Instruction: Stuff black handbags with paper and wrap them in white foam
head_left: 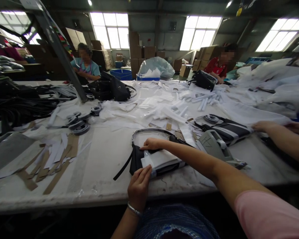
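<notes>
Surface: long grey worktable [102, 159], workshop.
Left hand [139, 187]: pinching white paper wrapping [159, 158] on flat black bag [137, 157].
Right hand [153, 144]: fingers together, pressing far edge.

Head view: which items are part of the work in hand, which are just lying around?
In hand:
left hand
right hand
dark bag
white wrap

Lying about:
tape rolls
cardboard strips
black handbag
striped bag

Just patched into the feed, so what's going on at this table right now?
The person presses both hands on a black bag lying flat at the table's near edge. The left hand grips the white paper sheet on it; the right hand rests on its top. Another person's hand touches a second bag to the right.
</notes>
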Action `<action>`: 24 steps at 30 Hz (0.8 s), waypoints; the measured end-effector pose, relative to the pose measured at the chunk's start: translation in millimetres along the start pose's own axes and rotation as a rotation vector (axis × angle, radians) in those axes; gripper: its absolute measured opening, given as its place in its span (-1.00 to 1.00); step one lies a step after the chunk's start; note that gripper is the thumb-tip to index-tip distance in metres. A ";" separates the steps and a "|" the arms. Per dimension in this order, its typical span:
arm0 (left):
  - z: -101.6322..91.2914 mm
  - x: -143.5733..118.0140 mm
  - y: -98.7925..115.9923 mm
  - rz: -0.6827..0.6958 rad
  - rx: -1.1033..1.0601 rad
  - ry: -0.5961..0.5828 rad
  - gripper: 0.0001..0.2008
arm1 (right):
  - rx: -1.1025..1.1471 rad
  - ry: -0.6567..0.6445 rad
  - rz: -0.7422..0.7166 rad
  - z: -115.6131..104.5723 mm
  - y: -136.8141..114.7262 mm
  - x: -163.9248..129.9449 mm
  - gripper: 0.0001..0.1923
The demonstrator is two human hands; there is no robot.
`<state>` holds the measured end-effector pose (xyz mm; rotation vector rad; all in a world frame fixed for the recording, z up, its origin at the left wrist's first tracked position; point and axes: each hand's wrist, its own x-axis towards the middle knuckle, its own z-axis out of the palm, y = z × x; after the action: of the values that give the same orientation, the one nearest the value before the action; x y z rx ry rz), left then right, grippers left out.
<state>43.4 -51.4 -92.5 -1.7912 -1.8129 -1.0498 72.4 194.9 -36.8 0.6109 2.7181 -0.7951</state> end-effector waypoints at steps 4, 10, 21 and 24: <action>-1.6 0.2 -1.6 0.047 0.004 0.001 -0.58 | -0.015 0.144 0.052 -1.5 -13.5 -9.8 -0.42; -3.2 -1.0 -4.9 0.031 -0.063 0.048 -0.66 | -0.003 0.188 -0.123 10.0 -14.5 -69.3 -0.17; -25.2 9.6 -6.4 -0.024 -0.240 -0.147 -0.74 | -0.112 0.550 0.047 16.5 -17.3 -94.9 -0.63; -35.0 30.6 -34.2 -0.257 -0.396 -0.244 -0.74 | -0.133 0.767 0.284 23.9 7.1 -142.6 -0.51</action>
<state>-1.2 -52.8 -55.9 -2.0199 -2.1448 -1.4252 204.2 140.9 -11.1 1.4784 3.1683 -0.3363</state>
